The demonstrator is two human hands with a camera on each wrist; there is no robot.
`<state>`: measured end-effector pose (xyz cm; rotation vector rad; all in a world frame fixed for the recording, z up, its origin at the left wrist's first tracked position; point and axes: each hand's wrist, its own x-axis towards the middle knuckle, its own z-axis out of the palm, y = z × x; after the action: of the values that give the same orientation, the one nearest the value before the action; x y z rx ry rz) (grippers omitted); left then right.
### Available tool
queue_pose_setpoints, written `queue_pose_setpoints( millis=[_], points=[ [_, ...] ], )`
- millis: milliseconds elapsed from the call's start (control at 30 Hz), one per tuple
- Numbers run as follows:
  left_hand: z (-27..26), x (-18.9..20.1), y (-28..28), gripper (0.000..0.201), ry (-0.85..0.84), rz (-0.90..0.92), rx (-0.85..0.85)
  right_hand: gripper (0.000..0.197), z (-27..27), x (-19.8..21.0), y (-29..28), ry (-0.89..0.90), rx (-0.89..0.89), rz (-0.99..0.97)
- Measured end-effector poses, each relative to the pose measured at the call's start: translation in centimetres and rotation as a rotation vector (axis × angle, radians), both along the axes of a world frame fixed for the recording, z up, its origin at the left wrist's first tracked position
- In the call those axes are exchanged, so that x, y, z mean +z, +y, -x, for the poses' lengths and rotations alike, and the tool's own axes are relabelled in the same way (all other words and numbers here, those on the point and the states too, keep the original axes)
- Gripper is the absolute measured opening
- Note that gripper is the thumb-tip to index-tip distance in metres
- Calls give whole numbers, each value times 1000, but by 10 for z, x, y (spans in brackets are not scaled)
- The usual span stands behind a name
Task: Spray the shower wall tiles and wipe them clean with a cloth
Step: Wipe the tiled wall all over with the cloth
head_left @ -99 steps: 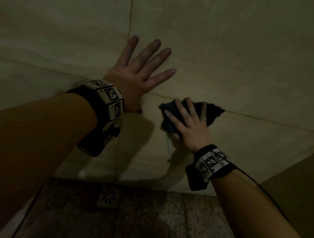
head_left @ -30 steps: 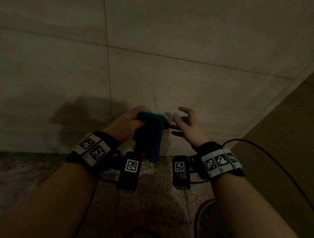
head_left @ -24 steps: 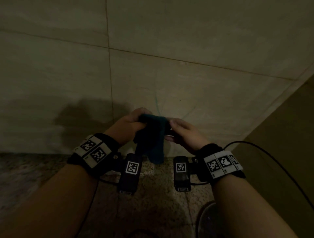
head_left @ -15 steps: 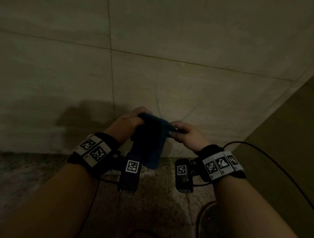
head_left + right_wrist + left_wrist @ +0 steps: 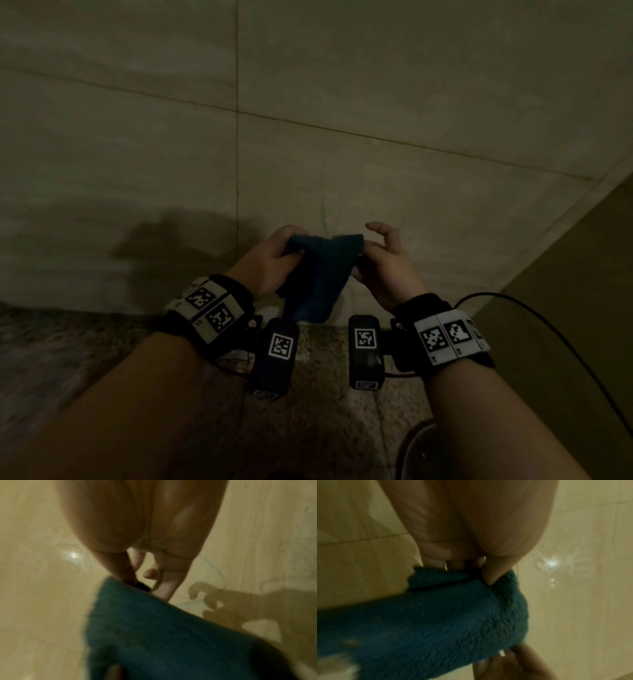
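A dark teal fluffy cloth [image 5: 318, 270] hangs between my two hands, just off the beige wall tiles [image 5: 376, 85] and low near the floor. My left hand [image 5: 291, 248] grips its upper left edge with curled fingers. In the left wrist view the cloth [image 5: 445, 622] is pinched under my left thumb [image 5: 489, 577]. My right hand [image 5: 366, 248] pinches the upper right corner, with its index finger lifted free. The right wrist view shows the cloth [image 5: 163, 628] held at my right fingertips [image 5: 163, 589]. A thin blue streak [image 5: 323, 216] marks the tile behind the cloth.
A speckled stone floor [image 5: 325, 411] meets the wall just below my hands. A side wall [image 5: 582, 291] closes the corner on the right. A black cable [image 5: 548, 329] runs from my right wrist. A dark round object [image 5: 421, 452] sits at the bottom edge.
Earlier my right hand pressed the cloth on the wall beside my flat left palm. Both hands then came off the wall and lower; the cloth now spreads between them.
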<state>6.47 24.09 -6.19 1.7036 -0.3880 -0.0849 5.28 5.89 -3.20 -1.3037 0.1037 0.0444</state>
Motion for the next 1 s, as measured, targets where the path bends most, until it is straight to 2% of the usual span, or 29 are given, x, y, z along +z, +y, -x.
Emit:
queue_pose_setpoints(
  millis=[100,133,233,367,467,600,700,767,867,1000],
  points=[
    [-2,-4,0,13,6,-89,52,12,1,1,-1,62,4,4],
    [-3,-5,0,14,5,-97,64,13,2,0,-1,49,24,65],
    [-3,-2,1,15,18,-32,79,29,5,-8,1,-51,98,318],
    [-11,11,11,25,25,16,70,33,-9,-1,13,-450,10,722],
    [-24,36,23,24,-26,-54,99,20,-36,28,22,-729,-31,1005],
    [-44,75,52,22,-238,-262,232,19,-70,69,38,-993,-80,1278],
    [-56,88,80,20,-394,-334,424,27,-96,83,46,-1021,-163,1338],
    [-63,90,94,17,-533,-361,540,34,-113,76,50,-1124,-342,1485],
    [-72,82,110,31,-690,-488,563,44,-130,44,49,-1233,-497,1703],
    [-80,69,120,41,-687,-576,581,48,-145,24,43,-1220,-567,1783]
  ],
)
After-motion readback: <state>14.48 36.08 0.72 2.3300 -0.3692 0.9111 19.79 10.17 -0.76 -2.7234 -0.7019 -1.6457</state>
